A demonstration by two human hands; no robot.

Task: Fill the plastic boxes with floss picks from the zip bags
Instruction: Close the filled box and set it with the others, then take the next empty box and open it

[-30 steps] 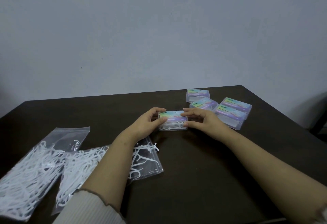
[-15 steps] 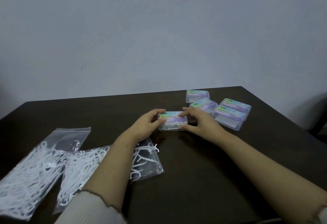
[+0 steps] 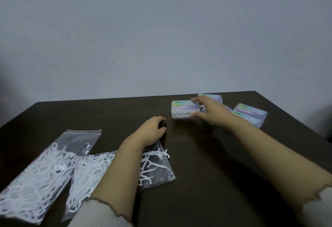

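My right hand (image 3: pixel 209 111) grips a closed clear plastic box (image 3: pixel 184 109) with a pastel label and white floss picks inside, holding it by its right end at the back middle of the dark table (image 3: pixel 206 164). My left hand (image 3: pixel 152 129) rests on the table to the box's left front, fingers loosely curled, holding nothing. Two zip bags of white floss picks lie at the left: one (image 3: pixel 43 169) far left, the other (image 3: pixel 115 171) partly under my left forearm, its mouth toward the middle.
Several more closed labelled boxes (image 3: pixel 251 114) cluster at the back right, partly behind my right hand. The table's far edge meets a plain grey wall. The right edge of the table falls away near the boxes.
My left hand let go of the box and drew back toward me. My right hand carried the box away from me and to the right, toward the cluster.
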